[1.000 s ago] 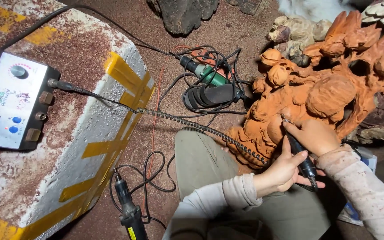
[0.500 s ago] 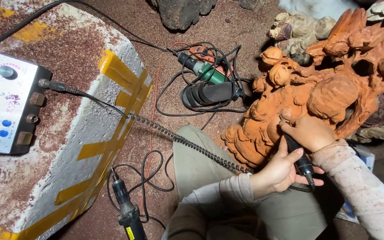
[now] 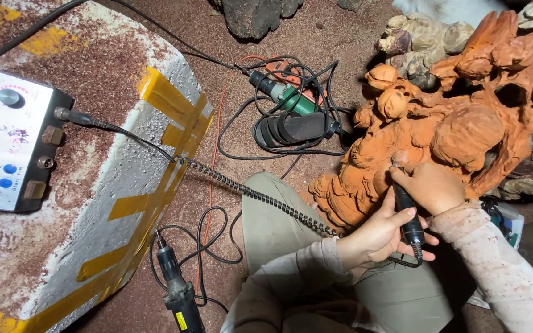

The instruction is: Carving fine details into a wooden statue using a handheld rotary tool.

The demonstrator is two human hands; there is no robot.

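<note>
A black pen-shaped rotary carving handpiece [image 3: 405, 209] is held by both hands. My right hand [image 3: 434, 186] grips it near the tip, which touches a reddish-brown wooden sculpture [image 3: 451, 129] full of rounded carved forms. My left hand [image 3: 377, 237] wraps the rear of the handpiece from below. A coiled black cable [image 3: 242, 188] runs from the handpiece across my knee to a grey control box [image 3: 7, 142] with a dial and buttons.
The control box sits on a white block with yellow tape [image 3: 124, 185], dusted with red sawdust. A second black handpiece [image 3: 177, 290] lies by the block. A green and black power tool [image 3: 291, 111] with tangled cords lies on the ground. Dark wood pieces [image 3: 257, 15] stand behind.
The view has shifted slightly to the left. Both hands stay on the handpiece, its tip at nearly the same spot on the sculpture.
</note>
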